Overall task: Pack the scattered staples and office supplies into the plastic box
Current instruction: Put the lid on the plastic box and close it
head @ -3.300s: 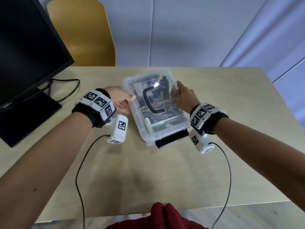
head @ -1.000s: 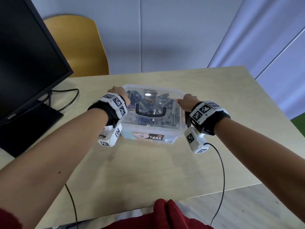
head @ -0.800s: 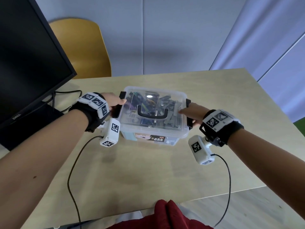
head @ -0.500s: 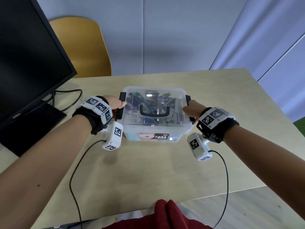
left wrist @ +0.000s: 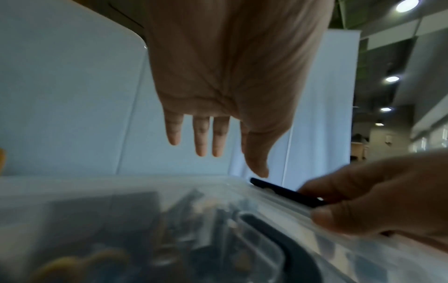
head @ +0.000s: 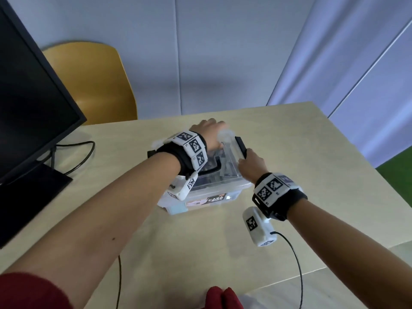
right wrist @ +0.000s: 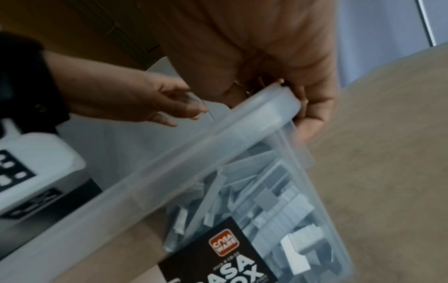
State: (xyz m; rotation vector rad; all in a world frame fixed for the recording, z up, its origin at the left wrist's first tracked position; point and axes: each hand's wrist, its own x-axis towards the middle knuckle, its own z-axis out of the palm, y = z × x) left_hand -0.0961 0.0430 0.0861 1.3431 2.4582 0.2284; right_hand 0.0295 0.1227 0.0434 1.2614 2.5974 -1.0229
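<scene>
Head view first: the box (head: 200, 192) sits mid-table (head: 289, 152), lid (head: 227, 166) on, staples and supplies showing through its clear walls. Nothing loose shows on the tabletop around it, so we judge the packing done and the closing step in hand.

Our right hand (head: 252, 166) is at the box's right end, thumb on the lid edge and fingers curled onto the black latch (head: 240, 147); the left wrist view shows that grip plainly. Our left hand (head: 209, 132) reaches over the box's far side, fingers straight and spread, grasping nothing. The black handle (left wrist: 278, 239) lies flat on the lid.

Next, we reckon, the latch has to be pushed down until it catches. That calls for the left hand to steady the box, then a check of the latch at the left end, which the left wrist hides.
</scene>
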